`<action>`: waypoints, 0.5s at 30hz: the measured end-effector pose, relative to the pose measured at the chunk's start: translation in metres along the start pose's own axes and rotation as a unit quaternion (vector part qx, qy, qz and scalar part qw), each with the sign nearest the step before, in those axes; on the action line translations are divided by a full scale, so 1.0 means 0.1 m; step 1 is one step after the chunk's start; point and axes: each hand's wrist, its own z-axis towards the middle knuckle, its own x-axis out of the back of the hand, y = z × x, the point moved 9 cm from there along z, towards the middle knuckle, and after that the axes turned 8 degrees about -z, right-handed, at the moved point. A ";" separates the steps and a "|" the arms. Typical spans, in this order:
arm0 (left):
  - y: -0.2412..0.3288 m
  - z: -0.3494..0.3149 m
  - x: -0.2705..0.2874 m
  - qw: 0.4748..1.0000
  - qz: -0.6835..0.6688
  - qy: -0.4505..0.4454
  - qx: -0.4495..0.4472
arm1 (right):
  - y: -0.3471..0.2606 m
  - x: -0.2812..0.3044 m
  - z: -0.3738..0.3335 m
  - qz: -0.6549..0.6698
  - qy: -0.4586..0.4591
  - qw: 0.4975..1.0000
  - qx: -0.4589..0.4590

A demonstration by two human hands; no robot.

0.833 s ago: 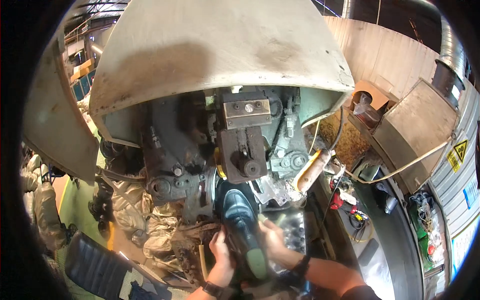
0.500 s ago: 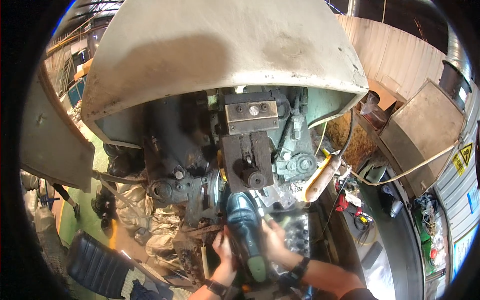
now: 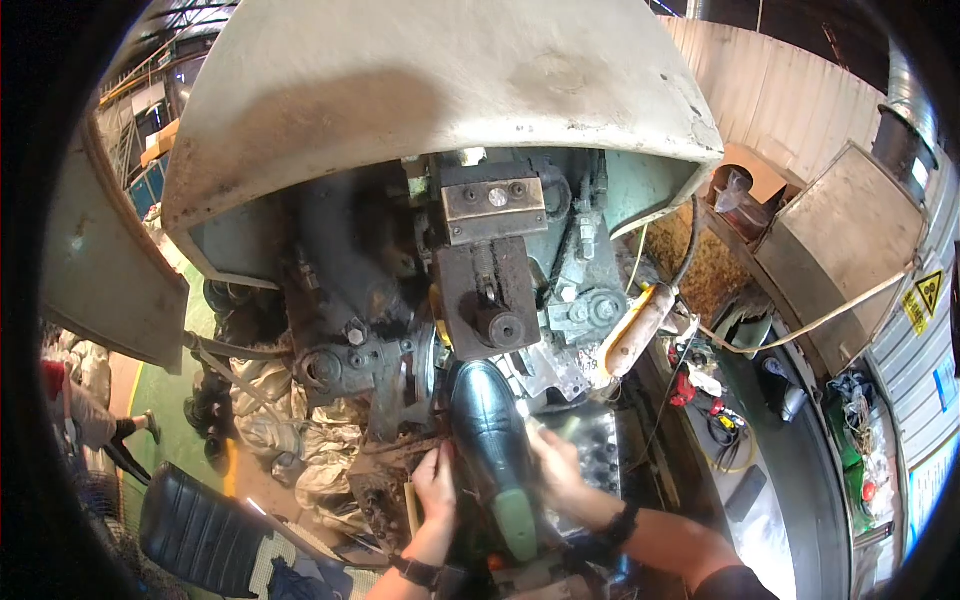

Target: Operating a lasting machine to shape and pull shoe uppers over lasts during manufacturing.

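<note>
A dark, glossy leather shoe (image 3: 487,415) sits on a green shoe last (image 3: 515,522), its toe pointing away from me beneath the machine's dark metal block (image 3: 488,300). My left hand (image 3: 435,484) is at the shoe's left side with its fingers curled in. A narrow gap seems to part it from the leather, and what its fingers close on, if anything, is hidden. Along the right side of the shoe lies my right hand (image 3: 558,466), gripping it near the middle; some of its fingertips are out of sight. Both wrists wear dark bands.
A large pale hood (image 3: 430,90) arches over the machine. A worn yellow-and-white handle-shaped part (image 3: 640,330) juts out at right. Cables and red tools (image 3: 690,390) lie on the right-hand bench. A black padded seat (image 3: 195,525) stands at lower left, near crumpled sacks (image 3: 330,450). Another person's leg (image 3: 140,425) shows at far left.
My left hand has drawn slightly left, away from the shoe. My right hand stays at its side. The whole view has shifted a little, and more of the other person shows at left.
</note>
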 end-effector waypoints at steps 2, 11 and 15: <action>-0.02 -0.02 0.37 0.993 0.026 0.036 -0.114 | -0.08 0.19 0.00 -0.086 -0.037 0.995 -0.018; -1.53 -0.33 1.63 0.966 0.211 -0.063 -0.134 | -0.49 1.53 -0.24 -0.207 0.073 0.973 -0.069; -1.56 -0.29 1.46 0.951 0.268 -0.072 -0.136 | -0.41 1.15 -0.22 -0.221 -0.012 0.974 -0.050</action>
